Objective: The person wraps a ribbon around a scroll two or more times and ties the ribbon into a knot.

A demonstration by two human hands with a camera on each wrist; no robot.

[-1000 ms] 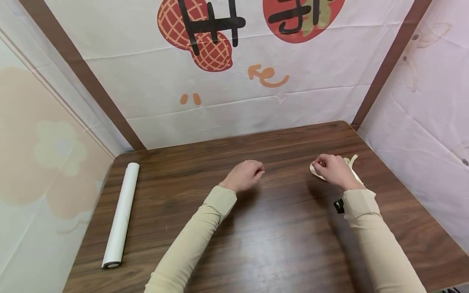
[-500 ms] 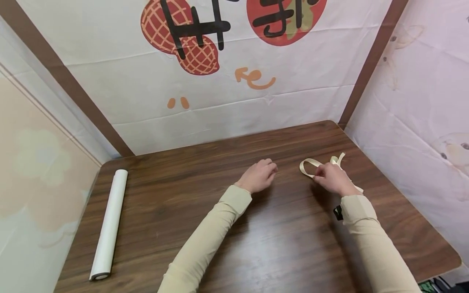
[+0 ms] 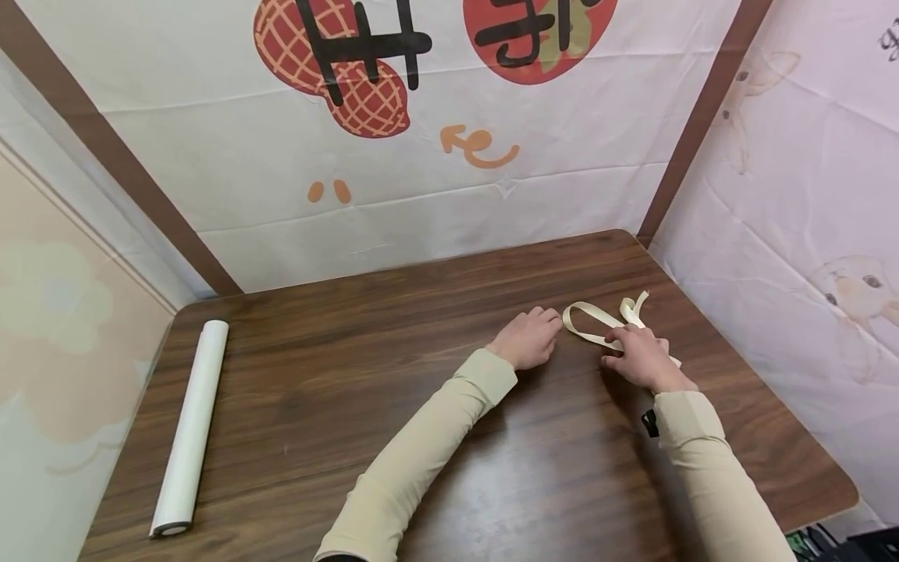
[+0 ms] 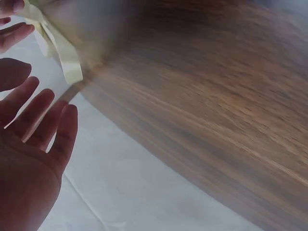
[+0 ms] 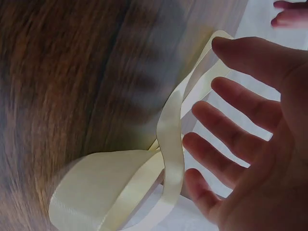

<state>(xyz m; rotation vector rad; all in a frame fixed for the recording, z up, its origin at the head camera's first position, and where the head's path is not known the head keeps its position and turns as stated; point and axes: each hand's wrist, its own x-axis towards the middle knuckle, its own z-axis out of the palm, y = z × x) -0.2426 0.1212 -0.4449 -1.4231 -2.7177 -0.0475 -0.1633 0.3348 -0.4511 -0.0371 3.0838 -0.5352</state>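
A cream satin ribbon (image 3: 591, 312) lies in a loose loop with curled ends near the right side of the table; in the right wrist view the ribbon (image 5: 171, 139) folds over itself. My right hand (image 3: 642, 359) is over the ribbon's near part, its fingers spread and gently bent. In the right wrist view the right hand (image 5: 260, 130) grips nothing; whether its fingertips touch the ribbon I cannot tell. Just left of the loop is my left hand (image 3: 528, 339), fingertips close to its edge. In the left wrist view the left hand (image 4: 33, 149) has loosely bent fingers and holds nothing.
A long white roll (image 3: 191, 429) lies along the left side of the brown wooden table (image 3: 351, 375). Printed white cloth walls (image 3: 421, 203) rise behind and beside the table. A small black object (image 3: 650, 423) shows at my right cuff.
My right hand has lowered the ribbon and its fingers have spread off it. My left hand has moved right, up to the loop. The head view has shifted slightly right.
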